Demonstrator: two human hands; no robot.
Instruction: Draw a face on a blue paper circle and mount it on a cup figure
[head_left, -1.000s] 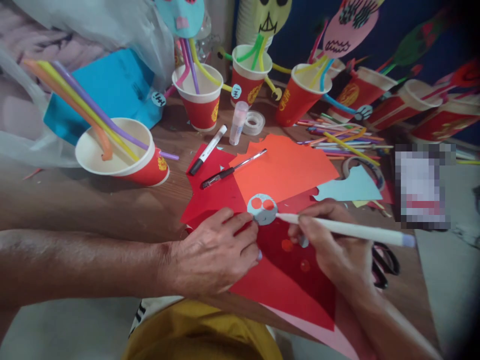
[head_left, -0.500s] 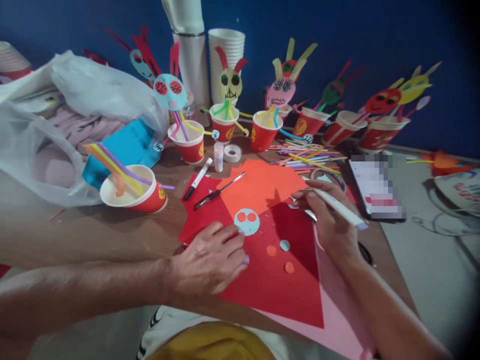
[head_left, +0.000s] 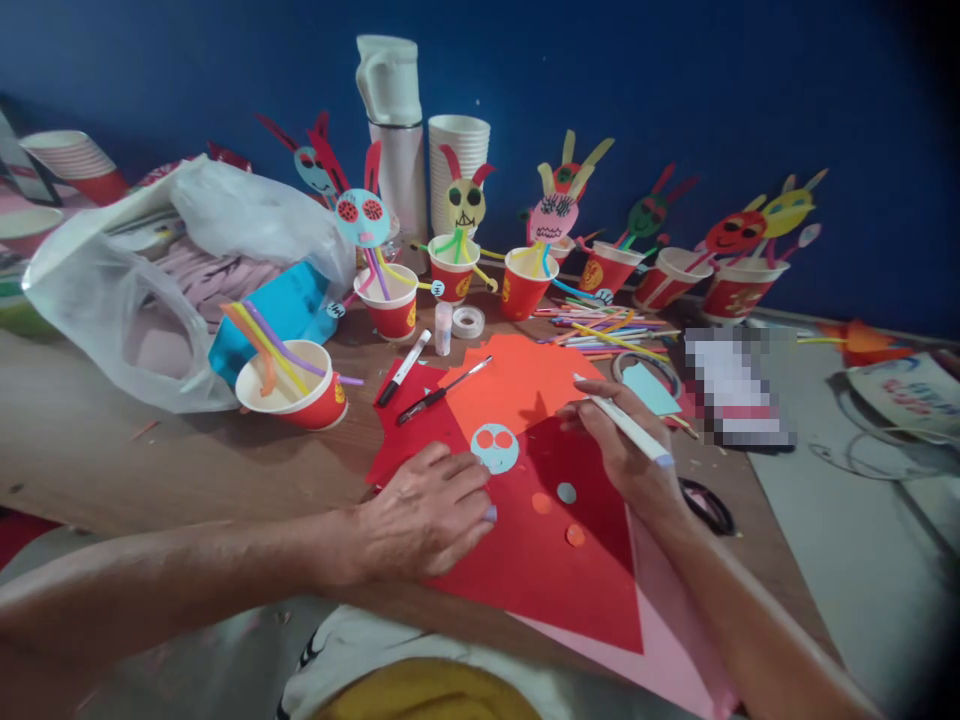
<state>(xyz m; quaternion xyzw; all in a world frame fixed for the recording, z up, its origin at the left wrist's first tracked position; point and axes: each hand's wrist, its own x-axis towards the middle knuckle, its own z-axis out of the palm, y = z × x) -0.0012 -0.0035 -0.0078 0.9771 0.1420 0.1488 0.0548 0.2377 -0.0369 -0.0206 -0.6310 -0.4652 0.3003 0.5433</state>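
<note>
Lane open between my left hand [head_left: 427, 510] and right hand [head_left: 622, 445], over red sheet [head_left: 540, 590]; just flat discs [head_left: 566, 493] underneath. White marker [head_left: 628, 428] slants from my right grip. Left: straw-filled cup [head_left: 330, 402] blocks. Behind, row of cups [head_left: 525, 290] walls way; straw pile [head_left: 615, 325] crowds front.

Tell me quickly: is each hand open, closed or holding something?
Left hand: curled at the edge of the round light-blue paper face; whether it holds anything cannot be told.
Right hand: holding the white, lilac-ended marker pen.

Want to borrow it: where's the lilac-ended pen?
In the head view, the lilac-ended pen is in the right hand, right of centre, near the orange sheet.
</note>
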